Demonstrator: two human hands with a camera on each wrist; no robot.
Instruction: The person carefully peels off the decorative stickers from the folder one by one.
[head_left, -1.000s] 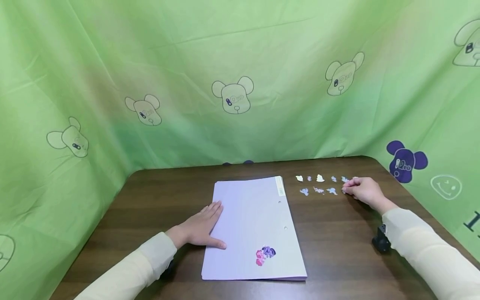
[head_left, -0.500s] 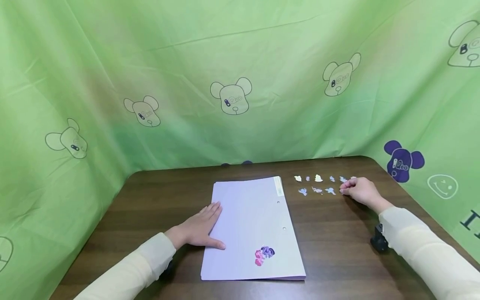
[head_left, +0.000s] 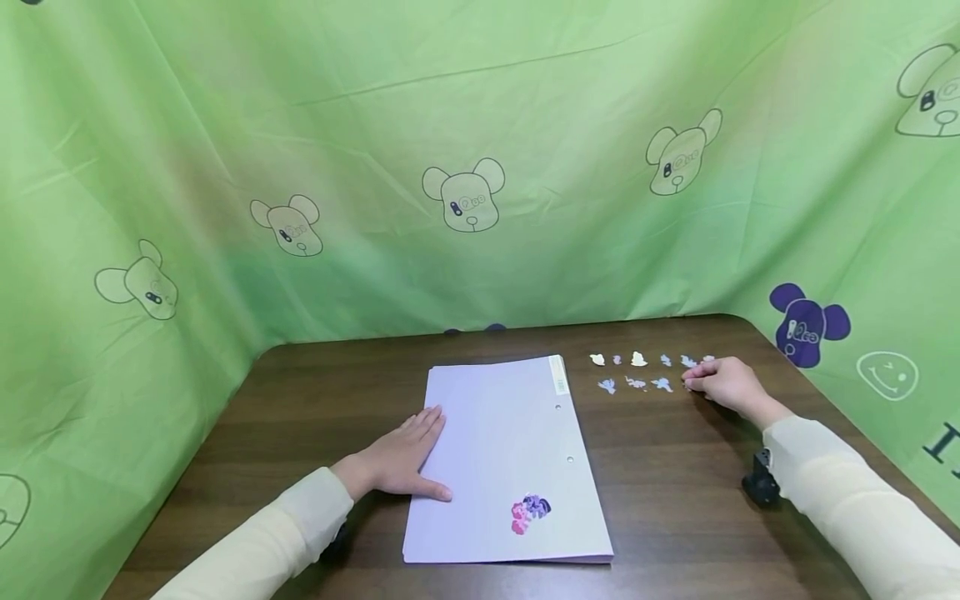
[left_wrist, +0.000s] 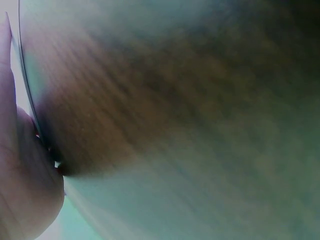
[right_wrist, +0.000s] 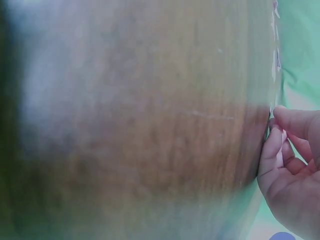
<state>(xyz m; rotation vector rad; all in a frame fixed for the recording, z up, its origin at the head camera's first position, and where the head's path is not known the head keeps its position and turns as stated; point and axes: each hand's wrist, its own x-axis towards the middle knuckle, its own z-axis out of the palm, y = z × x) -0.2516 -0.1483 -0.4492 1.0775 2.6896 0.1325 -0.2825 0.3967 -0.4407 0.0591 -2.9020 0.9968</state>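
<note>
My left hand (head_left: 401, 452) lies flat with spread fingers across the left edge of a pale lilac folder (head_left: 495, 442). On the folder's lower right are a pink and a purple pony sticker (head_left: 531, 506). At the table's right side, my right hand (head_left: 726, 385) has curled fingers, thumb and fingertips together at the tabletop. They seem to pinch a small pale sticker (right_wrist: 271, 112), mostly hidden by the fingertips. Beside it several small cut-out stickers (head_left: 662, 384) lie in two rows, white, blue and pinkish. In the left wrist view, part of the left hand (left_wrist: 30, 175) shows against the folder's edge.
The brown wooden table (head_left: 315, 392) ends at a green cloth backdrop (head_left: 360, 250) with bear-head prints. A white label (head_left: 558, 375) and two round snaps (head_left: 570, 460) are along the folder's right edge. A black wrist camera (head_left: 761, 479) hangs under the right sleeve.
The view shifts slightly. My right fingertips move very little at the end of the lower sticker row. The left hand and the folder stay where they were.
</note>
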